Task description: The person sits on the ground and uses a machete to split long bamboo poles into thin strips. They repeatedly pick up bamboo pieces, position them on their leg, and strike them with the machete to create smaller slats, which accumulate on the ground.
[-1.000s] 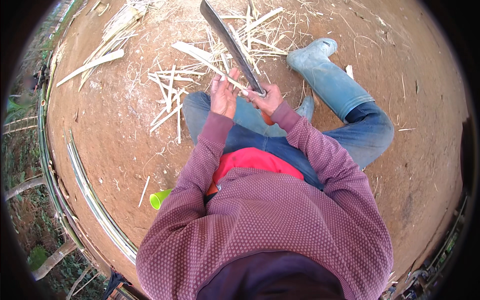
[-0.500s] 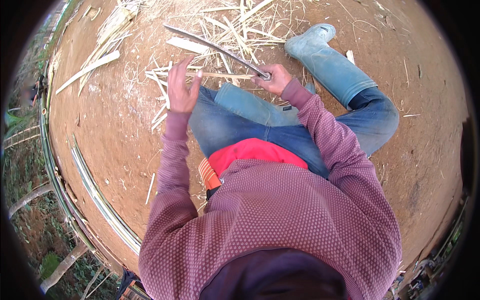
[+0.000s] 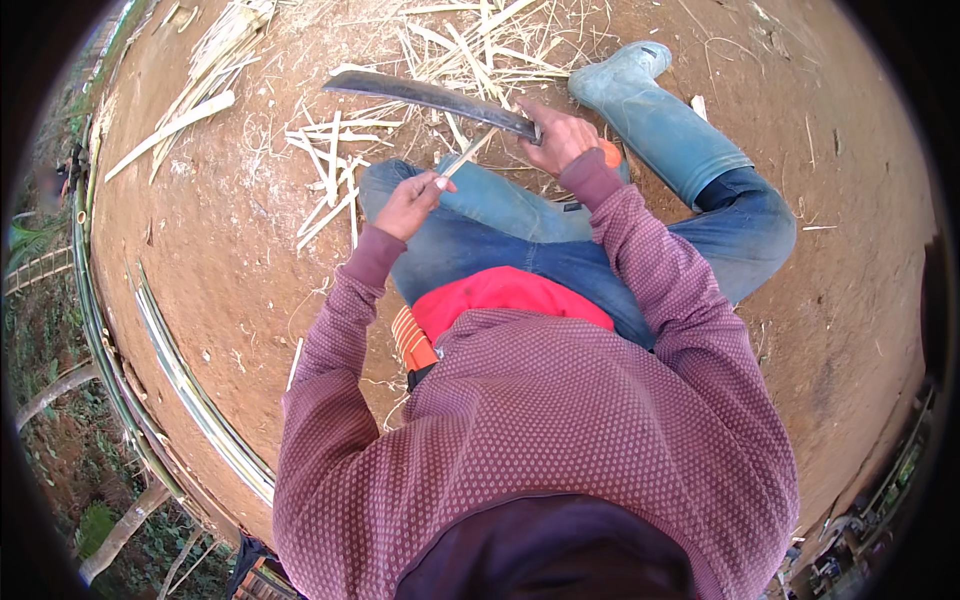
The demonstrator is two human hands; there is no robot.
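My right hand (image 3: 565,142) is closed round the handle of a machete. Its long dark blade (image 3: 430,92) points left, above my bent leg. An orange patch (image 3: 610,153) shows beside my right wrist; I cannot tell whether it belongs to the handle. My left hand (image 3: 412,205) pinches a thin pale strip of split bamboo or wood (image 3: 468,154) by its lower end. The strip slants up and right, and its upper end comes close to the underside of the blade near the handle.
Loose pale strips (image 3: 340,150) lie on the dirt beyond my left knee. A bigger heap (image 3: 485,50) is farther off, with a bundle (image 3: 215,75) at the far left. Long poles (image 3: 195,385) lie at the left. My legs in blue rubber boots (image 3: 660,130) are folded ahead.
My left hand was raised with fingers apart while the strip lay in my right hand; now it is lower and pinches the strip. The machete blade has turned, its flat side showing more.
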